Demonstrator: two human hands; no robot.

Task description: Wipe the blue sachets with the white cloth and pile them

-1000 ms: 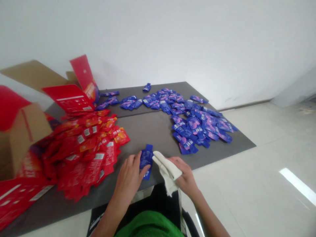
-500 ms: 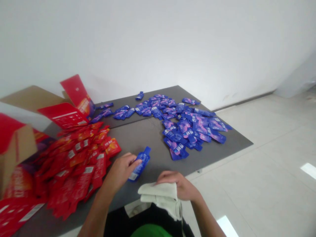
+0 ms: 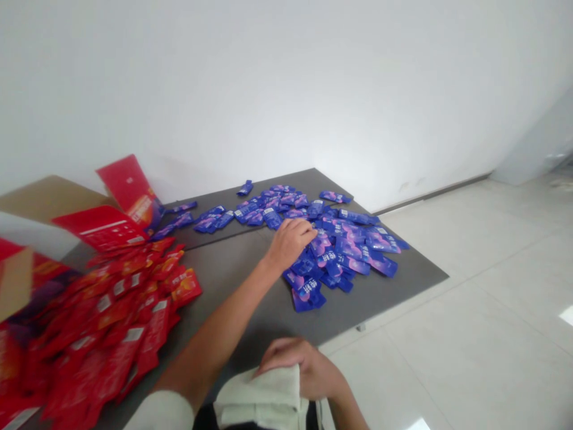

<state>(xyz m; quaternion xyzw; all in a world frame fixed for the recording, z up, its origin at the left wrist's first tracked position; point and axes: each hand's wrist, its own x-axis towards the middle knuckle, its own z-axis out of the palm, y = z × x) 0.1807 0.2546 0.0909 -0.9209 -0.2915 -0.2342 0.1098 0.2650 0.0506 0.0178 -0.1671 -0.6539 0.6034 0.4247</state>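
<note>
My left hand [image 3: 289,242] is stretched out over the pile of blue sachets [image 3: 333,239] on the grey table [image 3: 250,280], fingers curled at the pile's near left side; whether it holds a sachet is hidden. My right hand [image 3: 298,367] rests at the table's near edge, closed on a folded white cloth [image 3: 262,397]. A large heap of red sachets [image 3: 116,310] lies to the left.
An open red carton flap [image 3: 114,209] and a brown cardboard box [image 3: 18,275] stand at the far left. A white wall runs behind the table. Pale tiled floor [image 3: 483,310] spreads to the right beyond the table's edge.
My left hand carried a blue sachet from the near table edge out to the blue pile. My right hand with the cloth drew back toward my body. The view tilted up.
</note>
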